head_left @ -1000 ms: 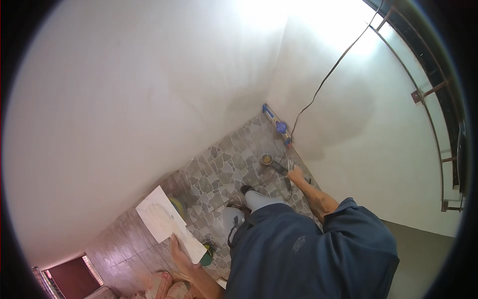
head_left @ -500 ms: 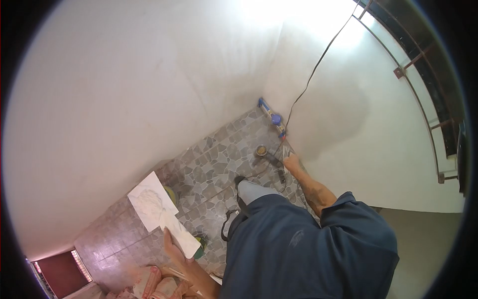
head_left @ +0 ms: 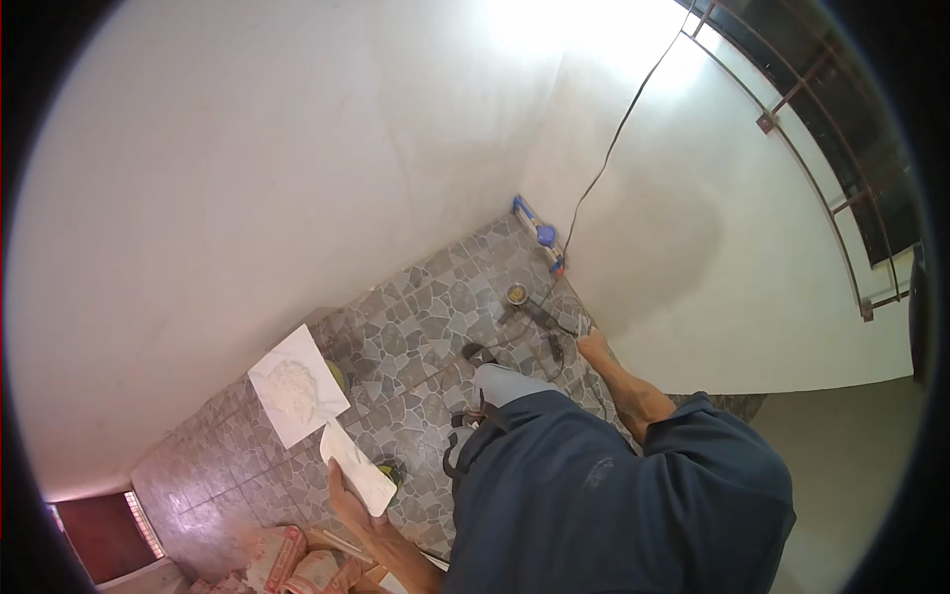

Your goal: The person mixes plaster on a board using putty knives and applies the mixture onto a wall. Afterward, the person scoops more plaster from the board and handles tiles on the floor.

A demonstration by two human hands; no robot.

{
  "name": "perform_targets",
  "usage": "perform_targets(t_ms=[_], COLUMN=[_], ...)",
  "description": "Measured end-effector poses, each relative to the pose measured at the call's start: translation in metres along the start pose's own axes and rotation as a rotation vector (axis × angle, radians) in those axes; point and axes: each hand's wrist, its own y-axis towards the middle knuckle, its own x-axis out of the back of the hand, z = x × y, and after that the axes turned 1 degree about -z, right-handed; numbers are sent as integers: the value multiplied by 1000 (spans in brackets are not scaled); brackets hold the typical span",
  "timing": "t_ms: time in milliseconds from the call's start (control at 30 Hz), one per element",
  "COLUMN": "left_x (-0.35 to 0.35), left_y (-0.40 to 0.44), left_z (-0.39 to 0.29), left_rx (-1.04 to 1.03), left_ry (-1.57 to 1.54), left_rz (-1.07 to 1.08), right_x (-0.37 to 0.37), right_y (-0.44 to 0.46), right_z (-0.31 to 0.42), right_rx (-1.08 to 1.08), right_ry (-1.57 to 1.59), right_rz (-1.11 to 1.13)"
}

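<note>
My left hand [head_left: 348,503] is closed around the lower edge of a white rectangular plate [head_left: 358,473], which is tilted, its face turned up. Just beyond it, a square white tile [head_left: 323,364] with a heap of pale powder [head_left: 294,391] rests partly over a yellow-green container [head_left: 338,376]. Near the right wall, my right hand [head_left: 592,346] is closed on a small flat grey-bladed tool [head_left: 583,325], its exact kind too small to make out. Left of that hand, a dark power tool with a round head [head_left: 529,305], resembling an angle grinder, lies on the floor.
A blue-ended bar [head_left: 539,235] lies along the corner. From the barred window [head_left: 792,129] a black cable [head_left: 618,134] hangs down the wall. Bags [head_left: 280,559] lie at lower left. Another green-yellow object [head_left: 395,472] is beside my left hand. My shoe [head_left: 479,353] stands on stone-patterned flooring.
The white plate in my left hand has tilted and drawn down from the square tile, which it overlapped before. My right hand has shifted slightly down and right with its tool.
</note>
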Motion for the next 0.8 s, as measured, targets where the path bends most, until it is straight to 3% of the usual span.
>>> perform_targets(t_ms=[133, 233, 433, 533, 800], left_x=[19, 31, 51, 57, 77], left_y=[1, 0, -5, -11, -16], left_z=[4, 5, 12, 12, 21], left_rx=[1, 6, -13, -20, -28], left_ry=[-11, -12, -83, -105, -147], left_rz=[1, -14, -4, -6, -26], right_x=[15, -5, -9, -10, 2], right_y=[-26, 0, 8, 11, -5], right_z=[12, -7, 3, 6, 21], right_rx=[100, 121, 207, 256, 104], right_ry=[67, -75, -3, -82, -92], right_rz=[-80, -59, -163, -105, 37])
